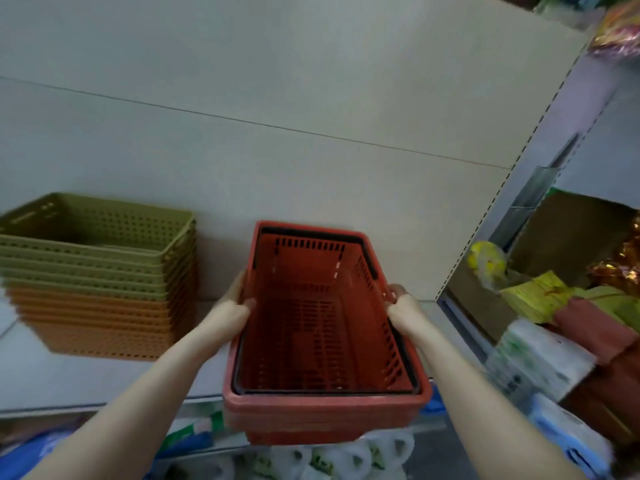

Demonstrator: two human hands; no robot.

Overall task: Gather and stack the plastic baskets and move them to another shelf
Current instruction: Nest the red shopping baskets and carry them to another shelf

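A stack of red plastic baskets [311, 344] with black handles folded along the rim sits in front of me, its far end over the grey shelf [104, 379]. My left hand [235, 306] grips the left rim and my right hand [401, 306] grips the right rim, thumbs inside. On the same shelf at the left stands a tall nested stack of green baskets [100, 247] on top of orange baskets [100, 327].
A grey back panel [311, 133] rises behind the shelf. A slotted upright [485, 216] divides it from the right bay, which holds yellow, red and wrapped goods [554, 306]. White plastic packs [329, 459] lie on the lower shelf beneath the red baskets.
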